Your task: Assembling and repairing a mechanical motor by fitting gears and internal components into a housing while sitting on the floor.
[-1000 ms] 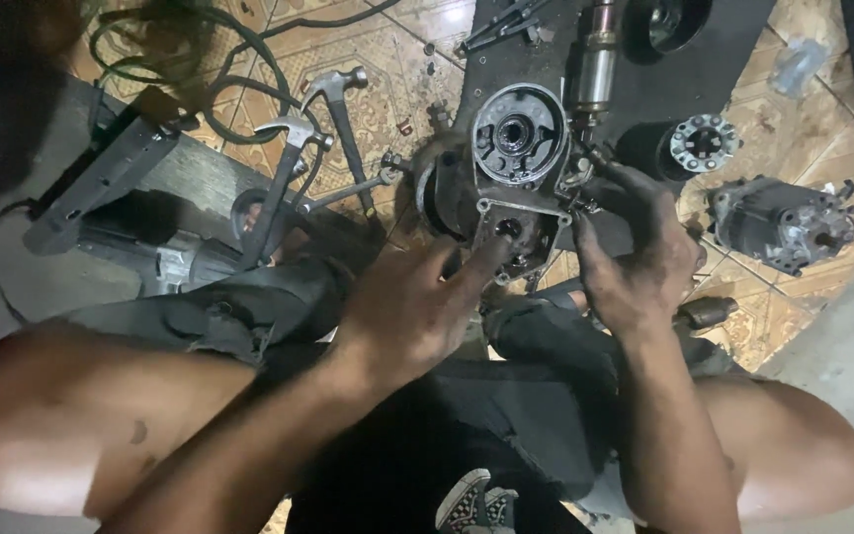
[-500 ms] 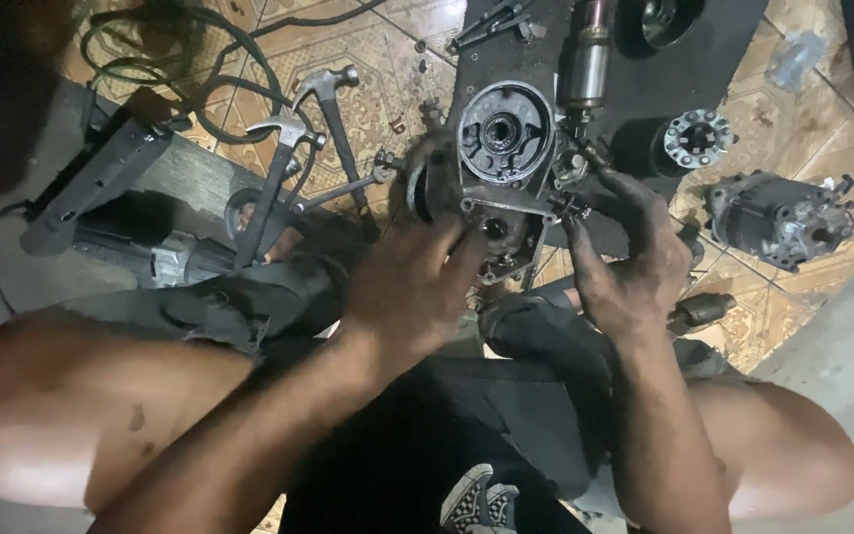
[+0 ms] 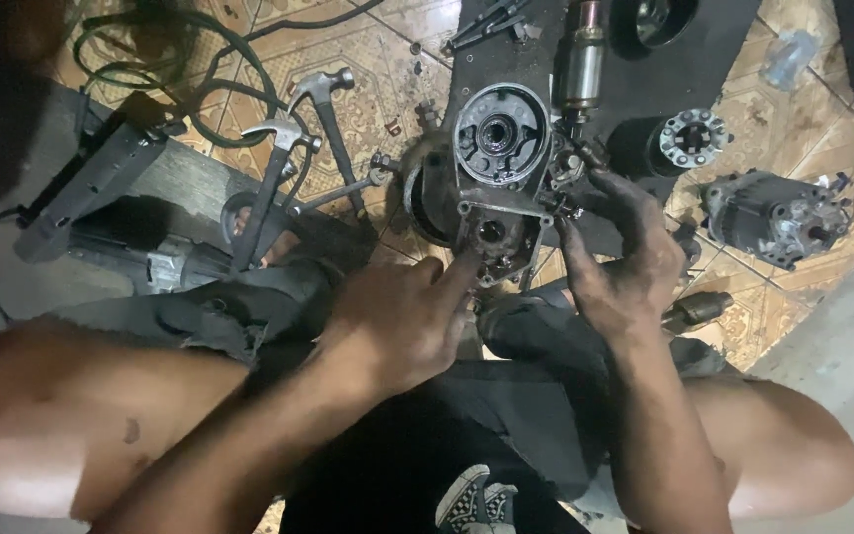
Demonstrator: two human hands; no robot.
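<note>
Nearest the camera: bare knees spread wide, dark cloth (image 3: 249,297) draped over the lap, presumably against grease. Left hand (image 3: 402,321) lies curled, forefinger stretched out and pressing the lower bore of the metal housing (image 3: 496,168); the other fingers are folded, gripping nothing. Right hand (image 3: 625,262), grimy, has its fingers narrowed on the housing's right edge, seemingly bracing it. The housing stands at centre, just beyond both hands, round bearing face turned up toward the viewer. Farther left, two hammers (image 3: 289,148) lie within reach on the patterned tile floor (image 3: 378,109). Far right: a motor body (image 3: 778,218) and a toothed hub (image 3: 694,138), set well apart.
</note>
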